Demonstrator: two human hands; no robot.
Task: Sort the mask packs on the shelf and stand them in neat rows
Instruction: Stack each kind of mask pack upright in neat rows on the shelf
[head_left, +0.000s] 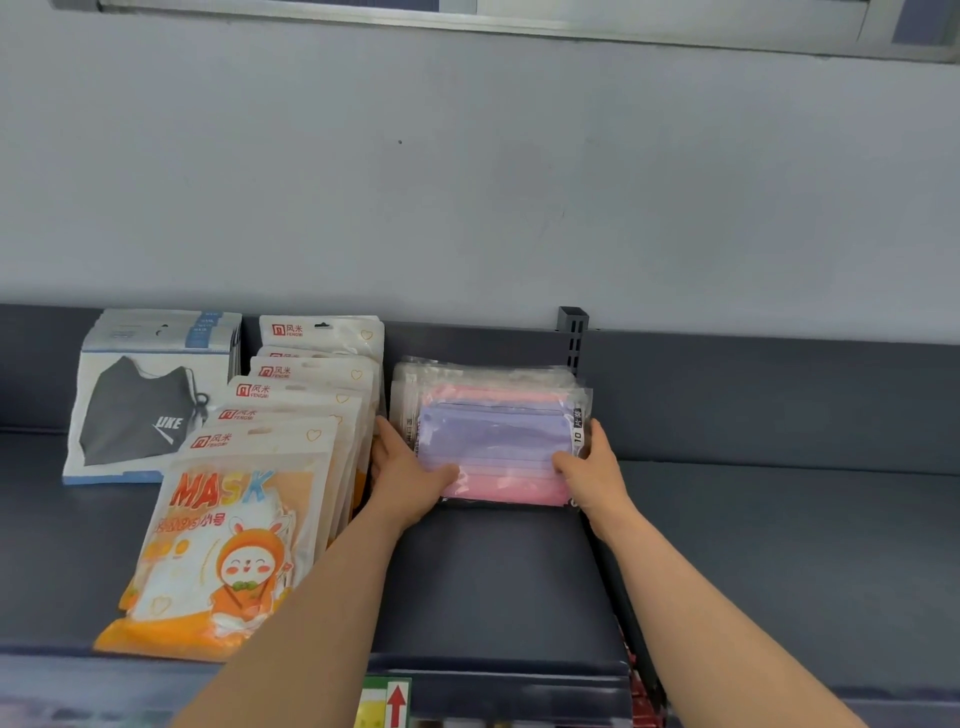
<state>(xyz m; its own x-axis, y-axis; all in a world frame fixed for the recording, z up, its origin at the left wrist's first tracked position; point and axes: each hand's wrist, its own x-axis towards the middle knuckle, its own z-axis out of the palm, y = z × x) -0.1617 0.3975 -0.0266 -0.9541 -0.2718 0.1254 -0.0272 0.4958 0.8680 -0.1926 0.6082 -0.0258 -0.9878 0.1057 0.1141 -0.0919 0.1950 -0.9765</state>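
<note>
A row of clear packs with purple and pink masks (493, 436) stands against the back of the dark shelf (493, 587). My left hand (405, 467) grips the row's left side, thumb across the front pack. My right hand (589, 467) grips its right side, thumb on the front. To the left leans a row of several orange and white MASK packs (223, 540) with a rabbit picture. Further left, white packs showing a black mask (140, 410) stand at the back.
A grey slotted upright (571, 332) rises behind the purple packs, and a dark divider (623, 613) runs forward under my right forearm. The shelf continues to the right (779, 545). A label with a red arrow (396, 704) sits on the front edge.
</note>
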